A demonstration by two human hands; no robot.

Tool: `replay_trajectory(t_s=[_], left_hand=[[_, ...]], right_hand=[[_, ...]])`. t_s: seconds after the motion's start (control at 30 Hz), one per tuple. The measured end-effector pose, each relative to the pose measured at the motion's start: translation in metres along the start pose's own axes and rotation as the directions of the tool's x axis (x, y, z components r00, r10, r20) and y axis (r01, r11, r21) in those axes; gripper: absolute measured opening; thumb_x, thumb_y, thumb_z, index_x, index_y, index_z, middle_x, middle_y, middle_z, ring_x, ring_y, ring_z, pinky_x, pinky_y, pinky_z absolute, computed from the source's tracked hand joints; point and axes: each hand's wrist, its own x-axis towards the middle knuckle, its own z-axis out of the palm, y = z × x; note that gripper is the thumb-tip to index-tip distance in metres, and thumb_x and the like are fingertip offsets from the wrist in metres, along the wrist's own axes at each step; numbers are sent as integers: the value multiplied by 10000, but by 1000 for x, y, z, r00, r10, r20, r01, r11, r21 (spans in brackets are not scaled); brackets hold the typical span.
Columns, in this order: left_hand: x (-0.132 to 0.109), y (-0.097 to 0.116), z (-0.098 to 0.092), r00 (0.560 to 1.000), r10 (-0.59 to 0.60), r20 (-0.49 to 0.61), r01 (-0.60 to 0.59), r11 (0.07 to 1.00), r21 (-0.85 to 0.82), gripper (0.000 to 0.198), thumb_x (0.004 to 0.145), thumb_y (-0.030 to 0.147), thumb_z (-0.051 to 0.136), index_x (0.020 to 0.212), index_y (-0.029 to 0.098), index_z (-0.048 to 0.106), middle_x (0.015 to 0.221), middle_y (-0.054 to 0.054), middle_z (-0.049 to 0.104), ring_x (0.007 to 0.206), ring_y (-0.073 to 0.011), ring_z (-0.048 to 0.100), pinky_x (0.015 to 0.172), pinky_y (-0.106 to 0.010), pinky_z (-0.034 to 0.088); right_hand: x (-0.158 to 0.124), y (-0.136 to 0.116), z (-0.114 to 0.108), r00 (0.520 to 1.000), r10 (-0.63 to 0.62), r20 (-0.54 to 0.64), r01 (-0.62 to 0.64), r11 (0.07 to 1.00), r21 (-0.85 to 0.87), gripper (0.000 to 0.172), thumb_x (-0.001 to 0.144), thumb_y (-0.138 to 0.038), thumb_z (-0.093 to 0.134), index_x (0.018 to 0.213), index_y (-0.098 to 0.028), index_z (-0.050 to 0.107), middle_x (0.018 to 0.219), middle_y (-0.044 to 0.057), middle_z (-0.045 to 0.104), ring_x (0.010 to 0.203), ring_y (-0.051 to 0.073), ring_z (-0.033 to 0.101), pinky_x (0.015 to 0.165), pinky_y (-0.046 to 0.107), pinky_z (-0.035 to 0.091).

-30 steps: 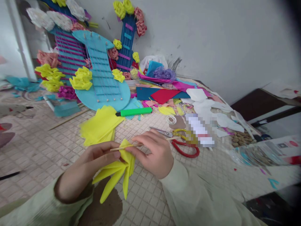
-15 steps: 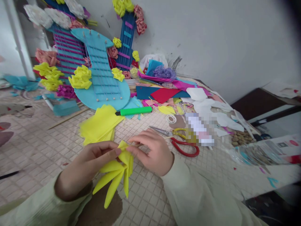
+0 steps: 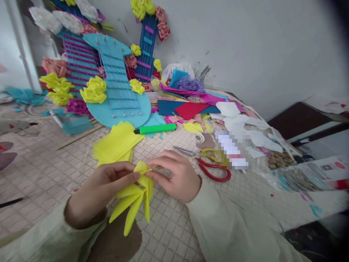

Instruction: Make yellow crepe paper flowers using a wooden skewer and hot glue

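My left hand (image 3: 102, 191) pinches a folded yellow crepe-paper piece (image 3: 132, 210) between thumb and fingers. Several pointed petal-like strips fan out below the grip. From the right, my right hand (image 3: 177, 176) is closed on a thin wooden stick (image 3: 156, 168), and its thumb and fingertips meet the upper edge of the yellow paper. The paper's top flap lies over the stick's end, which is hidden. Just beyond my hands lies a stack of yellow paper sheets (image 3: 114, 143), with a green marker-like tool (image 3: 158, 128) resting at its edge.
Scissors with red and yellow handles (image 3: 214, 173) lie right of my right hand. A light-blue guitar-shaped board (image 3: 117, 87) with strings and yellow paper flowers leans at the back. Coloured paper scraps (image 3: 191, 109) and white pieces (image 3: 264, 140) spread along the far right.
The yellow paper's hanging points have risen a little and shifted slightly right. Its upper flap has tilted left, over the stick. Both hands keep their hold.
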Motion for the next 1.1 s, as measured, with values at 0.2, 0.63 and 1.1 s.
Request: replay_trajectory(t_s=[0.2,0.63,1.1], left_hand=[[2,-3,-3,1000,13,-6,-13,1000,18,141,598,281,676,681,172,643,598,27,689,559,-113,618,505,-173,472],[-2,4,-2,1000,-19,-25,21,998,67,148,635,299,655,682,161,630,619,25,658,614,-132,606,568,-210,455],[3,-2,-4,999,42,-25,-40,995,94,151,691,333,625,712,185,645,678,7,646,678,-142,592,627,-218,462]], right_hand=[[0,4,1,999,-18,52,16,999,27,122,808,-208,567,901,-146,615,727,22,648,645,124,552,643,249,447],[0,2,0,999,30,26,-32,997,65,144,809,-194,555,929,-147,618,709,18,639,639,119,550,631,243,447],[-1,0,2,998,-26,-64,27,1000,5,119,786,-208,606,899,-172,610,730,11,654,685,131,576,692,265,450]])
